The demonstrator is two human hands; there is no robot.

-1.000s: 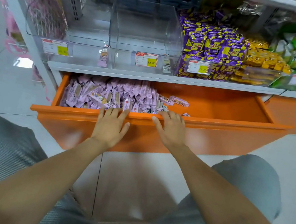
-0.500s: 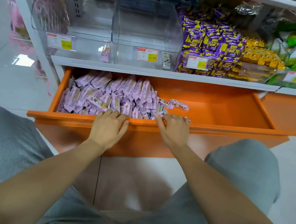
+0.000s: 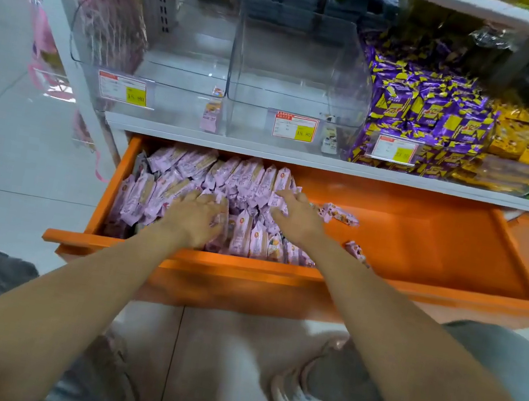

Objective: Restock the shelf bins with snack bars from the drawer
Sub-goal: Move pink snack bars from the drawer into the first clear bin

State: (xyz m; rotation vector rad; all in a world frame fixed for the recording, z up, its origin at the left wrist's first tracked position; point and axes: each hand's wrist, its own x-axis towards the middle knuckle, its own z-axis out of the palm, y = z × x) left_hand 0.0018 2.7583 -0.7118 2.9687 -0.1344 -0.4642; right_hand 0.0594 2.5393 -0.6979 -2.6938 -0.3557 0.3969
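Drawer (image 3: 415, 290) is pulled open beneath the shelf. Snack bars (image 3: 192, 168) are heaped in its left half, with a few strays lying to the right. Left grip (image 3: 195, 220) is laid on the heap, fingers bent over wrappers; whether any bar is held cannot be told. Right grip (image 3: 298, 218) is flat against the heap's right edge, fingers straight, holding nothing. This is judged a gathering posture. Clear bins (image 3: 296, 77) directly above show no bars inside.

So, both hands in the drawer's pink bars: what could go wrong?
The pink bars lie loosely heaped; a handful lifted by the left hand and right hand might spill over the drawer front. Two clear bins look empty side by side; the bars might land in the wrong one.
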